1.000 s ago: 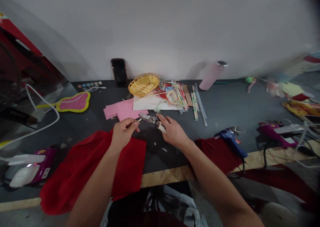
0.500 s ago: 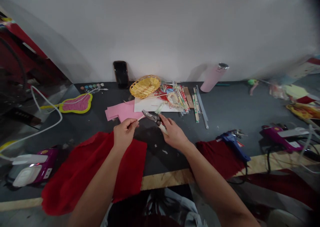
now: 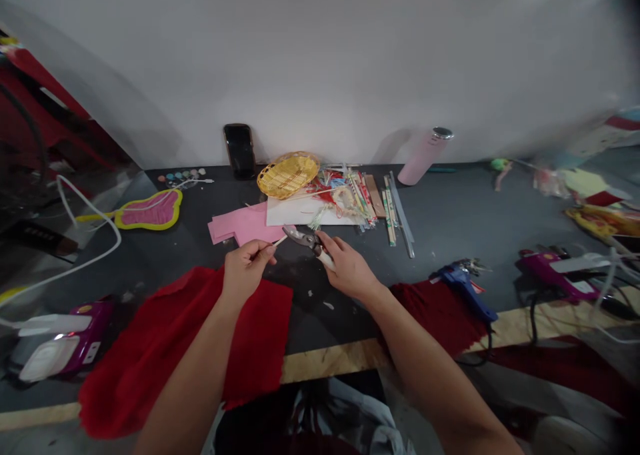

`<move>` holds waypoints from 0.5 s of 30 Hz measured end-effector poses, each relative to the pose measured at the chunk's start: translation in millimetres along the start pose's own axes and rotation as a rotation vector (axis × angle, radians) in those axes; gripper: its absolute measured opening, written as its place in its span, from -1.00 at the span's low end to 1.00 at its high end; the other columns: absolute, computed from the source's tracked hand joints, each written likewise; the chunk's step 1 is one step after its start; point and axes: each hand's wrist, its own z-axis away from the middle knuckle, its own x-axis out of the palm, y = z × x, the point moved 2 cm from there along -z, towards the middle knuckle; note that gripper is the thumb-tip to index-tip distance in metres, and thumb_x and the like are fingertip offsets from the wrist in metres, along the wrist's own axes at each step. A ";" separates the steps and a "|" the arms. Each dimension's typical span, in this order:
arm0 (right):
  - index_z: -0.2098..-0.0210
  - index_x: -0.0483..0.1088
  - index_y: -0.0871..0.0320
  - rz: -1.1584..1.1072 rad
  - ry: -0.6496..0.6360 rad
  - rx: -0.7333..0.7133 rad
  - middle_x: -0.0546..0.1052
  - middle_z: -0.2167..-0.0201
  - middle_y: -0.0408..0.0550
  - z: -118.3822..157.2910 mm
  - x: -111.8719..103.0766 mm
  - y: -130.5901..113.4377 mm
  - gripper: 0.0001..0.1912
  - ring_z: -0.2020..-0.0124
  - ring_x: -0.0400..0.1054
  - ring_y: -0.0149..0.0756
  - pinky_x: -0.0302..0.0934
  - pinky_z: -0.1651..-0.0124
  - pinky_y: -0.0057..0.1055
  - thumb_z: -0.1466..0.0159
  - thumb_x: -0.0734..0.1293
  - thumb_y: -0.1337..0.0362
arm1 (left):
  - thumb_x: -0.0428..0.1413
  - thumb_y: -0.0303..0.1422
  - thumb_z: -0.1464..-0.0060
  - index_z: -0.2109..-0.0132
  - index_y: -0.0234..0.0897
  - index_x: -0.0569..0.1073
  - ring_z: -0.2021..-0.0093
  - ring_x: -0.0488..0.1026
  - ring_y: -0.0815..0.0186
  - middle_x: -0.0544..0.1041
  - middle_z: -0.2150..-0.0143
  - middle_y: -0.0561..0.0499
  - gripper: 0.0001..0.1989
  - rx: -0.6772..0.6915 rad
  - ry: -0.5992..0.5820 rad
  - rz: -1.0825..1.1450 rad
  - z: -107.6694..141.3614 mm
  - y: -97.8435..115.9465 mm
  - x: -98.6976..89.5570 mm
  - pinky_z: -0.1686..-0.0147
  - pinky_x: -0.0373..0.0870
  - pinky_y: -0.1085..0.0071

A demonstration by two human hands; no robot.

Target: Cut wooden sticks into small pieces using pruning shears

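Observation:
Between the thumb and fingers of my left hand (image 3: 247,266) is a thin pale stick (image 3: 281,240), its free end pointing up and right. My right hand (image 3: 347,266) is closed round the white handle of a pair of pruning shears (image 3: 305,239). The dark blades point left, and their tip is close to the stick's end; whether they touch I cannot tell. Pink sheets (image 3: 235,223) lie just beyond my left hand. A red cloth (image 3: 175,335) spreads under my left forearm, and a darker red cloth (image 3: 435,315) lies beside my right forearm.
A yellow woven basket (image 3: 287,175) rests by a white board among threads and wrapped sticks. A phone (image 3: 240,150) leans on the wall; a pink bottle (image 3: 425,156) stands right. A blue glue gun (image 3: 467,287) lies on the darker cloth. Purple devices (image 3: 85,328) with cords sit at both sides.
The stick now shows more clearly beyond my left fingers, near the shears' tip. My left hand has shifted slightly; the right keeps its hold. The whole view has moved a little.

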 end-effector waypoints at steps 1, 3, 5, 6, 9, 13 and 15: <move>-0.28 -0.02 0.14 0.006 -0.006 0.012 0.40 0.07 0.09 0.5 0.0 -1.0 -0.34 0.09 0.31 -0.18 0.19 0.00 -0.29 -0.19 0.18 0.39 | 0.09 -0.26 -0.07 0.42 -0.27 0.51 0.52 0.37 0.41 0.52 0.55 0.10 -0.79 0.001 0.004 -0.008 -0.4 -1.7 -0.1 0.45 0.25 0.51; -0.27 -0.01 0.14 0.014 -0.019 0.033 0.40 0.07 0.09 1.2 0.7 -2.0 -0.34 0.09 0.32 -0.18 0.19 0.00 -0.30 -0.18 0.19 0.40 | 0.08 -0.23 -0.09 0.40 -0.26 0.51 0.53 0.36 0.41 0.53 0.54 0.10 -0.77 -0.001 0.009 -0.026 -1.5 -6.4 0.7 0.47 0.24 0.51; -0.27 0.00 0.14 0.014 -0.033 0.054 0.40 0.05 0.10 1.1 2.4 -1.3 -0.34 0.07 0.32 -0.17 0.19 0.00 -0.31 -0.18 0.19 0.40 | 0.06 -0.21 -0.10 0.35 -0.24 0.52 0.51 0.38 0.39 0.55 0.50 0.09 -0.77 -0.002 0.005 -0.049 -2.7 -11.4 2.8 0.46 0.25 0.50; -0.26 0.00 0.14 0.011 -0.034 0.066 0.40 0.04 0.10 0.7 3.6 -0.3 -0.34 0.05 0.32 -0.17 0.18 -0.01 -0.30 -0.18 0.19 0.40 | 0.06 -0.21 -0.10 0.32 -0.23 0.53 0.47 0.41 0.38 0.57 0.46 0.08 -0.78 0.002 0.004 -0.062 -3.2 -13.4 4.0 0.43 0.27 0.49; -0.27 -0.02 0.14 0.003 -0.029 0.080 0.37 0.00 0.10 -1.5 7.5 3.5 -0.32 -0.01 0.27 -0.16 0.17 -0.05 -0.27 -0.17 0.20 0.41 | 0.10 -0.21 -0.07 0.22 -0.20 0.52 0.36 0.48 0.33 0.59 0.36 0.06 -0.79 0.023 0.030 -0.126 -3.4 -15.2 6.7 0.32 0.31 0.47; -0.30 -0.09 0.15 -0.031 -0.015 0.010 0.32 -0.07 0.12 -2.5 9.2 6.9 -0.27 -0.07 0.21 -0.17 0.13 -0.10 -0.24 -0.16 0.19 0.43 | 0.08 -0.25 -0.09 0.28 -0.21 0.51 0.37 0.48 0.34 0.59 0.40 0.07 -0.83 0.035 0.057 -0.128 -0.8 -7.5 5.1 0.33 0.31 0.48; -0.31 -0.11 0.16 -0.049 -0.009 -0.032 0.30 -0.08 0.13 -1.8 7.5 8.5 -0.27 -0.08 0.19 -0.17 0.11 -0.12 -0.22 -0.18 0.18 0.44 | 0.08 -0.27 -0.09 0.32 -0.24 0.51 0.43 0.45 0.36 0.58 0.44 0.07 -0.84 0.017 0.026 -0.064 0.6 -3.0 3.5 0.38 0.30 0.49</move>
